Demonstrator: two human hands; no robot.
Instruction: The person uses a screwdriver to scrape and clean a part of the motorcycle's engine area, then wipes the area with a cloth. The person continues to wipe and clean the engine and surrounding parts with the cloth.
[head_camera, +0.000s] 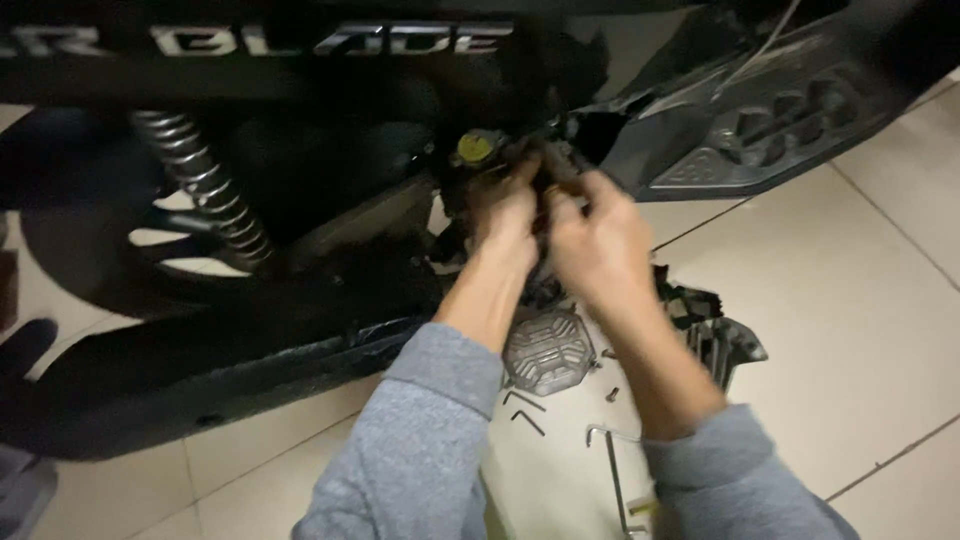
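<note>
**Both hands at the scooter's engine bay**

A dark part (560, 160) is pinched between the fingers of the right hand (600, 235), just beside a yellow cap (476, 147) on the black scooter (300, 180). The left hand (505, 215) is curled close against it, its fingers folded inward; what they grip cannot be made out. Motion blur smears the fingertips. On the floor (850, 330) below, a hexagonal grille (547, 350), loose screws (612, 394) and bent keys (525, 410) are seen.

Both hands, left (505, 215) and right (595, 240), grip a dark part (560, 165) on the scooter (300, 180) beside the yellow cap (476, 148); hex keys (525, 410) lie on the tiled floor (850, 330).
</note>
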